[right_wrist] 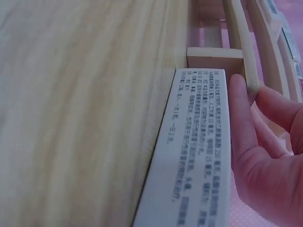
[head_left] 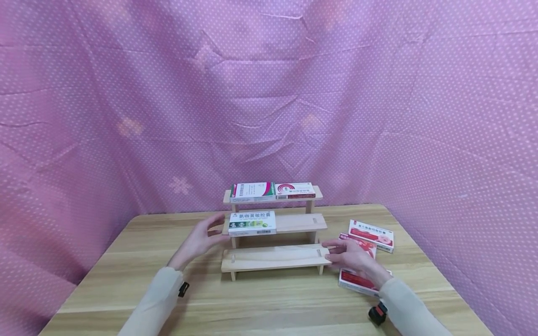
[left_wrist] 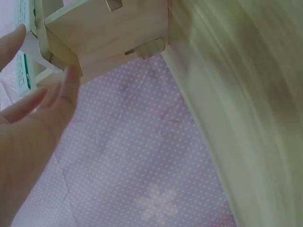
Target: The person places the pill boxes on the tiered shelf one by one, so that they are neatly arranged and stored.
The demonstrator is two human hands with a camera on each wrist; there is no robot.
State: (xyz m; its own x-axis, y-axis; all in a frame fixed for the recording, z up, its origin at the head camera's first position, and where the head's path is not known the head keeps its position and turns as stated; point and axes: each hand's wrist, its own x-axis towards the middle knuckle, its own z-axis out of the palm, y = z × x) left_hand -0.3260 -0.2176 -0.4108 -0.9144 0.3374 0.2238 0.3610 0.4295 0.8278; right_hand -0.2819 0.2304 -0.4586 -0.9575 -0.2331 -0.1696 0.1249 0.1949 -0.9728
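Observation:
A three-tier wooden display rack (head_left: 275,257) stands on the table. On its middle tier, at the left, lies a white and green medicine box (head_left: 252,223). My left hand (head_left: 201,241) is at the left end of that tier, fingers spread and fairly straight, with fingertips (left_wrist: 71,78) at the plank's end beside the box. At the right end of the lowest tier my right hand (head_left: 350,255) pinches the plank's end between thumb and fingers, as the right wrist view shows. Two medicine boxes, one white and green (head_left: 252,190) and one white and red (head_left: 295,189), lie on the top tier.
Right of the rack, on the table (head_left: 277,308), lie a white and red box (head_left: 371,233), a red box (head_left: 367,246) partly under it, and another red and white box (head_left: 357,281) partly hidden by my right hand. A pink dotted cloth (head_left: 269,116) hangs behind the table.

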